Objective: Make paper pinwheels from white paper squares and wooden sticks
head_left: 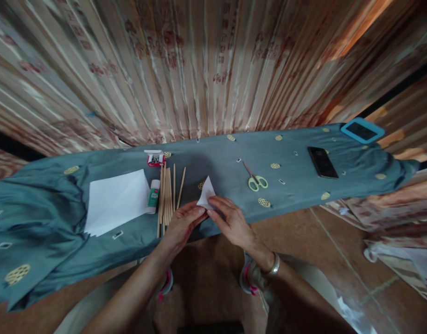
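A small folded piece of white paper [207, 189], coming to a point at the top, is held between both hands over the table's front edge. My left hand [186, 221] pinches its lower left side, and my right hand [230, 220] grips its lower right side with the fingers closed. The fingertips hide the paper's bottom. Just left of my left hand lie several thin wooden sticks [167, 195], one of them apart from the others. Scissors with light green handles [255, 179] rest to the right of the paper, slightly open.
A stack of white paper sheets [116, 200] lies at left, with a green-and-white glue stick [153, 197] beside it. Behind the sticks sits a small open red-and-white box [155, 158]. A dark phone [322, 162] and a blue-framed device [362, 130] lie farther right on the teal cloth [220, 153]. Curtains hang behind.
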A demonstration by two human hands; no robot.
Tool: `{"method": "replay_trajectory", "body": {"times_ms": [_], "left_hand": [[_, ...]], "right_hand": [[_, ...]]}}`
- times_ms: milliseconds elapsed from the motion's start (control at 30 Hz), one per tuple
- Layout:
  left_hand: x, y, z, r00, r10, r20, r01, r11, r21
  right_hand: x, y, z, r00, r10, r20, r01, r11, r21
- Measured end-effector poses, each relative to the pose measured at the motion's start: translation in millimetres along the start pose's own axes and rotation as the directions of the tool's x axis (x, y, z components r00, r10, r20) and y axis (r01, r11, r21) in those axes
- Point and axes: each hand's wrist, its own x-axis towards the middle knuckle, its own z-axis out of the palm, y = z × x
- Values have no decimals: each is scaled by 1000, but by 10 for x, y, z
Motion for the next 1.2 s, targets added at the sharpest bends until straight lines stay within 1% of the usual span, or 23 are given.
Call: {"method": "replay_trajectory", "body": {"times_ms": [233, 333, 667, 900, 1000, 1200], "left_hand": [[12, -29, -15, 1000, 25, -15, -25, 999, 27], [9, -30, -14, 1000, 26, -11, -25, 999, 39], [13, -32, -8, 999, 22, -23, -21, 1000, 21], [-4, -17, 6, 999, 28, -20, -27, 999, 20], [-3, -16, 15, 999, 25, -26, -25, 1000, 14], [-4, -20, 16, 999, 28, -30, -28, 1000, 2]], "right_hand": [[-5, 0, 8, 1000, -20, -3, 20, 1000, -20], [-7, -7, 11, 1000, 0, -4, 0, 1000, -17], [15, 46, 47, 992, 121, -35, -113, 978, 178], [15, 50, 67, 990, 139, -7, -136, 975, 175], [21, 55, 74, 990, 139, -12, -135, 976, 173], [17, 97, 88, 991, 134, -23, -126, 965, 228]]}}
